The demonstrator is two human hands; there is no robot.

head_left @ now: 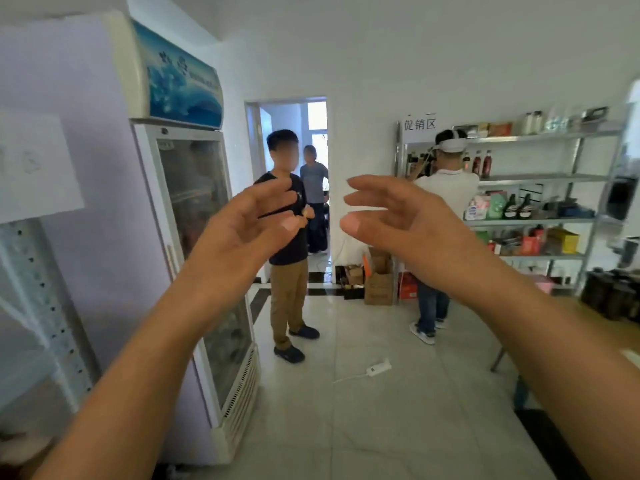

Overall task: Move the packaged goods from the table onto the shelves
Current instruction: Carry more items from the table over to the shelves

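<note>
Both our hands are up, empty.
Left hand [247, 221] and right hand [401, 220] face each other, each grip spread; blurry packaged goods [497, 206], we think, sit on the far-right shelves [540, 222], well apart.

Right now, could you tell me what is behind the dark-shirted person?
A person in grey stands in the doorway, partly covered by the dark-shirted person.

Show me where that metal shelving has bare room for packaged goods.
The second shelf from the top looks bare from the dark red bottles rightward to the end post. The third shelf, with pouches and black bottles, and the fourth shelf look crowded. A person in white blocks the left end.
</note>
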